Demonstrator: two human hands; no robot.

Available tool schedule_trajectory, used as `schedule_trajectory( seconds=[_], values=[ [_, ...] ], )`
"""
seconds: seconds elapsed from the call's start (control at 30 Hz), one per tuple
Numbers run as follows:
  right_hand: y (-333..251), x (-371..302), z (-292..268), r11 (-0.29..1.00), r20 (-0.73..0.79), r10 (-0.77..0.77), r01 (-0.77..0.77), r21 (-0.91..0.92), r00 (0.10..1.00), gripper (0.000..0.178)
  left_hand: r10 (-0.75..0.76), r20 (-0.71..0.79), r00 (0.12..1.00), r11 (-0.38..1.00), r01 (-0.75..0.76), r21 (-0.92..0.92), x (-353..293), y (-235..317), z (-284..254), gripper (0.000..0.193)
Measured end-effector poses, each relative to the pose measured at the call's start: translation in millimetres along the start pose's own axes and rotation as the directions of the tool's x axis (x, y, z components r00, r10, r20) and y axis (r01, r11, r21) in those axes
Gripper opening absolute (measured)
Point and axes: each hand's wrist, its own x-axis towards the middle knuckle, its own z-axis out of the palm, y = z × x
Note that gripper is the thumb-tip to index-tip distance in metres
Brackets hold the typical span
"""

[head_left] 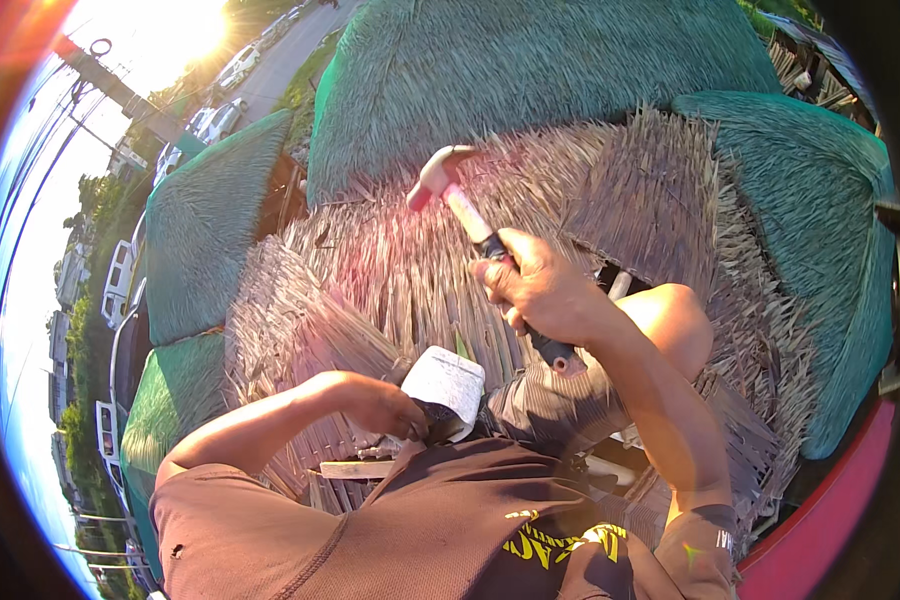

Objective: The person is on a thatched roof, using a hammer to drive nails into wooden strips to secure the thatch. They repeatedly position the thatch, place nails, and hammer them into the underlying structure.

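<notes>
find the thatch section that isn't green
The brown middle section, seen behind the hammer in the right hand. Brown colour sets it apart; the green sections lie left, right and beyond it.

My camera sits on my head, the left one of two, and looks down. My shirt [370, 530], left hand [390, 408] and right hand [545, 290] are close to it. Beyond them it sees the straw roof [410, 240], and far off, a road [305, 50] and sky [30, 340].
</notes>
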Motion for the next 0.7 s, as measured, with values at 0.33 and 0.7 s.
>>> schedule_trajectory(
  seconds=[0.33, 0.7],
  values=[
    [-93.9, -48.1, -17.4, 0.767, 0.217, 0.010, 0.132, -0.628, 0.976, 0.045, -0.081, -0.851, 0.520, 0.986, 0.166, 0.008, 131.2, -74.6, 118.1, 0.035],
    [-17.7, 37.8, 28.8, 0.983, 0.309, 0.174, -0.146, -0.111, 0.935, 0.035, -0.020, -0.901, 0.434, 1.000, 0.023, -0.011, 115.8, -86.0, 118.2, 0.034]
  ],
)
